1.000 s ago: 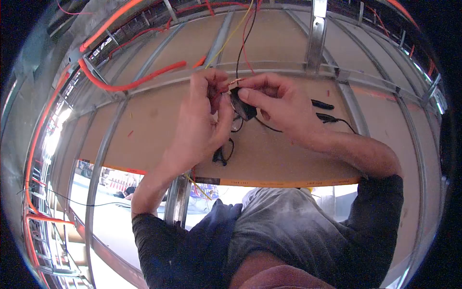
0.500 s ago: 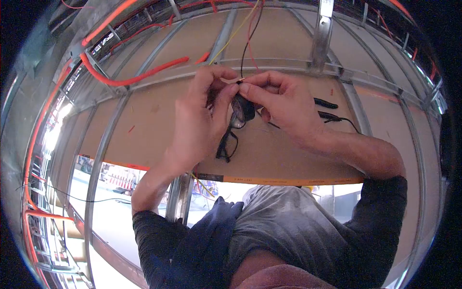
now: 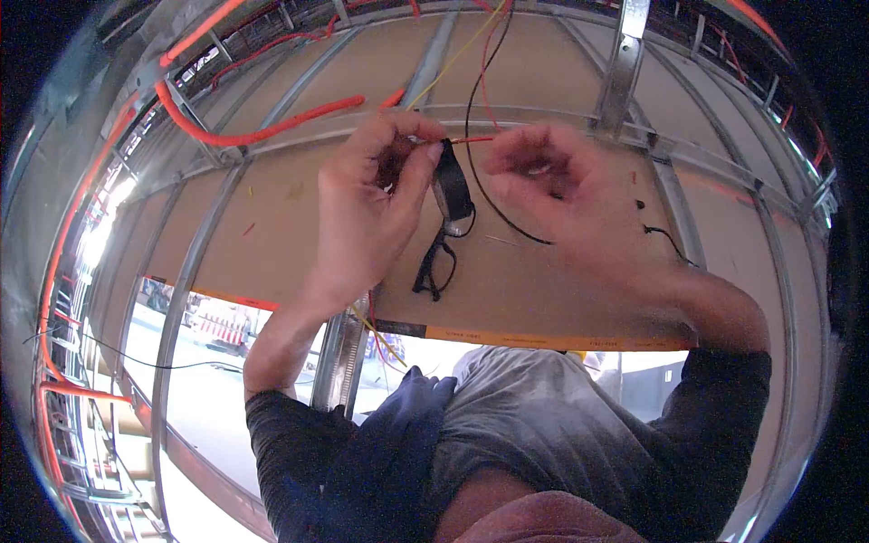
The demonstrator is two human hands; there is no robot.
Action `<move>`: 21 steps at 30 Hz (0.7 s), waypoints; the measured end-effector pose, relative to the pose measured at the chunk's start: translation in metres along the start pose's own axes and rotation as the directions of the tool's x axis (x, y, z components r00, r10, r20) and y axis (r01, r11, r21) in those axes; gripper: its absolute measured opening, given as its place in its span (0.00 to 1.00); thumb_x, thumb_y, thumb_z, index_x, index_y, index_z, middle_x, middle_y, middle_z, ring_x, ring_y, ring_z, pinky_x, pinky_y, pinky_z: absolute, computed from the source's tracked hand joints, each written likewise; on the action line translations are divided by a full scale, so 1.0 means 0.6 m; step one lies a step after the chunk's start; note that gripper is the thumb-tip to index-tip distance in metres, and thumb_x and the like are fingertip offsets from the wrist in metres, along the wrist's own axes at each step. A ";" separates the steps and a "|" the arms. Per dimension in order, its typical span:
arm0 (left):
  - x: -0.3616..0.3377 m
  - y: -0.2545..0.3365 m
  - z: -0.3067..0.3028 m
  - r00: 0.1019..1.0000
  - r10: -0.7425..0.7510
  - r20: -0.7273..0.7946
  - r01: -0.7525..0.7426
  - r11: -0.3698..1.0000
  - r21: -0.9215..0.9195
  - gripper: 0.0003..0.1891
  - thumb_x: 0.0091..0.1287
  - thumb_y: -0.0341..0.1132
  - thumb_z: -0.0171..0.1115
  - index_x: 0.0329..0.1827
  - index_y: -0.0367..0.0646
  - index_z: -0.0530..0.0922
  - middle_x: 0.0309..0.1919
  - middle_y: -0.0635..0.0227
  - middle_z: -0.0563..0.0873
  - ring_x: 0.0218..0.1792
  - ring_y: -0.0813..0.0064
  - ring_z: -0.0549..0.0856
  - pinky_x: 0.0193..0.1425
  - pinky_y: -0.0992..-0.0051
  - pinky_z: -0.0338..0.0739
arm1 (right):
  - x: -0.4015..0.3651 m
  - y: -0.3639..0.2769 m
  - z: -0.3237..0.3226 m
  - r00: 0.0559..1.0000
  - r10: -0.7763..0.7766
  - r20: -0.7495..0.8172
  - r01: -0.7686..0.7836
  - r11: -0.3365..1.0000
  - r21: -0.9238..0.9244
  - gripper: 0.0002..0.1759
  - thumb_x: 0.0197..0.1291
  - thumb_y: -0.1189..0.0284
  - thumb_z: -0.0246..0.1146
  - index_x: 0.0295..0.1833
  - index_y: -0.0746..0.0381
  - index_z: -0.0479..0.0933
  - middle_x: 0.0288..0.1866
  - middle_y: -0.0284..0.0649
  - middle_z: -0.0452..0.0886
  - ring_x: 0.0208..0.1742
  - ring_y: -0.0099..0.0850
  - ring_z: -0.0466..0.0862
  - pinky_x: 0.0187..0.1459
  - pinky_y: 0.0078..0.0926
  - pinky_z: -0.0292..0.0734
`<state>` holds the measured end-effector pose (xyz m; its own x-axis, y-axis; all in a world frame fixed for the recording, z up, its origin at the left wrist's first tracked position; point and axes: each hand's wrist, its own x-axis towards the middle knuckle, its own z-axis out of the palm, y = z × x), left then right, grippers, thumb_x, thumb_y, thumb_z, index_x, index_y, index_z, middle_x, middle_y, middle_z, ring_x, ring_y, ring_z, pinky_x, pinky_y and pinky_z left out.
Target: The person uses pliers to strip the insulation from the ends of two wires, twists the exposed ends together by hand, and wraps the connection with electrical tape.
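Observation:
My left hand (image 3: 376, 195) pinches the end of a black tape strip, and the roll of black tape (image 3: 453, 185) hangs just below its fingertips. A short red wire end (image 3: 472, 139) sticks out to the right from that pinch. To the right, my right hand (image 3: 548, 181) is raised and blurred, with its fingers curled apart and nothing visible between them. A black cable (image 3: 480, 185) runs down from the top between the hands. Black-framed glasses (image 3: 435, 269) lie on the brown board (image 3: 317, 235) below the tape roll.
An orange conduit (image 3: 262, 138) curves across the upper left. Metal studs (image 3: 625, 68) frame the board. Yellow wire (image 3: 453, 59) hangs from the top. A dark cord (image 3: 668, 239) lies at the right, partly behind my right hand. The board's orange edge (image 3: 534, 339) faces my body.
My right hand has come away from my left hand and moved right, with its fingers opened. The red wire end and black cable between the hands now show more.

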<state>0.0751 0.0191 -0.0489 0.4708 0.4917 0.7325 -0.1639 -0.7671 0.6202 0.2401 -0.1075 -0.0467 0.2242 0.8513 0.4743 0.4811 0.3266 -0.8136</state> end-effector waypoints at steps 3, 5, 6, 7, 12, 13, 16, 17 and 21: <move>-0.002 0.000 0.000 0.999 0.028 0.034 -0.030 0.999 0.040 0.06 0.70 0.23 0.61 0.48 0.38 0.80 0.28 0.73 0.82 0.29 0.88 0.77 0.32 0.83 0.72 | 0.047 0.003 -0.035 0.985 -0.169 0.031 0.170 0.928 -0.333 0.14 0.70 0.65 0.62 0.54 0.62 0.78 0.41 0.34 0.84 0.44 0.19 0.82 0.48 0.19 0.75; 0.002 0.005 0.006 0.995 0.083 0.063 -0.087 0.993 0.077 0.07 0.70 0.23 0.61 0.49 0.37 0.81 0.28 0.73 0.81 0.29 0.88 0.77 0.32 0.84 0.71 | 0.084 -0.002 -0.044 0.992 -0.025 0.128 0.066 0.943 -0.327 0.15 0.71 0.62 0.60 0.53 0.61 0.80 0.39 0.34 0.84 0.41 0.19 0.82 0.46 0.19 0.74; -0.001 0.009 0.008 0.996 0.064 0.056 -0.067 0.995 0.068 0.07 0.70 0.22 0.61 0.49 0.37 0.81 0.28 0.73 0.81 0.29 0.88 0.77 0.32 0.84 0.71 | 0.099 -0.006 -0.043 0.965 0.118 0.233 -0.036 0.944 -0.327 0.17 0.73 0.59 0.58 0.52 0.60 0.81 0.37 0.33 0.84 0.39 0.19 0.81 0.45 0.19 0.73; -0.004 0.012 0.010 0.998 0.042 0.048 -0.045 0.997 0.060 0.07 0.70 0.22 0.61 0.49 0.37 0.81 0.28 0.73 0.81 0.29 0.88 0.77 0.32 0.84 0.71 | 0.107 -0.007 -0.038 0.968 0.116 0.223 -0.039 0.945 -0.324 0.17 0.73 0.59 0.58 0.52 0.60 0.81 0.37 0.33 0.84 0.39 0.19 0.81 0.45 0.19 0.73; -0.009 0.024 0.003 0.998 -0.022 0.051 0.018 0.996 0.085 0.08 0.71 0.23 0.61 0.51 0.35 0.81 0.36 0.67 0.84 0.37 0.83 0.81 0.42 0.81 0.76 | 0.141 0.000 -0.019 0.676 0.443 0.589 -0.502 0.862 -0.072 0.17 0.71 0.54 0.58 0.48 0.56 0.82 0.33 0.31 0.82 0.35 0.20 0.79 0.39 0.18 0.69; -0.011 0.020 0.000 0.996 -0.042 0.076 0.035 0.995 0.088 0.10 0.71 0.24 0.62 0.53 0.35 0.80 0.44 0.64 0.87 0.44 0.80 0.85 0.51 0.80 0.79 | 0.147 0.004 -0.020 0.673 0.443 0.593 -0.503 0.861 -0.072 0.17 0.71 0.54 0.58 0.48 0.56 0.82 0.33 0.31 0.82 0.35 0.20 0.79 0.39 0.18 0.69; -0.011 0.005 -0.003 0.995 -0.048 0.086 0.036 0.990 0.134 0.09 0.72 0.24 0.61 0.53 0.34 0.80 0.44 0.64 0.87 0.44 0.79 0.85 0.51 0.79 0.79 | 0.156 0.014 -0.020 0.654 0.400 0.641 -0.496 0.868 -0.035 0.17 0.69 0.53 0.61 0.44 0.55 0.82 0.31 0.28 0.80 0.33 0.19 0.77 0.37 0.18 0.68; -0.011 0.006 -0.001 0.994 -0.049 0.094 0.037 0.991 0.132 0.09 0.72 0.24 0.61 0.53 0.34 0.80 0.44 0.64 0.87 0.44 0.79 0.85 0.51 0.79 0.79 | 0.158 0.015 -0.018 0.653 0.404 0.641 -0.497 0.867 -0.041 0.16 0.68 0.54 0.62 0.42 0.56 0.82 0.31 0.28 0.80 0.32 0.19 0.76 0.37 0.19 0.67; -0.007 0.003 0.001 0.997 -0.052 0.051 0.045 0.990 0.132 0.05 0.71 0.25 0.62 0.47 0.35 0.81 0.34 0.67 0.83 0.33 0.85 0.80 0.36 0.82 0.75 | 0.165 0.026 -0.006 0.695 0.400 0.597 -0.528 0.848 0.047 0.15 0.64 0.57 0.67 0.38 0.58 0.83 0.32 0.27 0.80 0.32 0.17 0.74 0.34 0.19 0.66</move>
<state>0.0730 0.0153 -0.0511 0.5223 0.5096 0.6838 -0.0268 -0.7916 0.6104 0.2729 -0.0200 -0.0111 -0.1577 0.9677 -0.1965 0.2496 -0.1535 -0.9561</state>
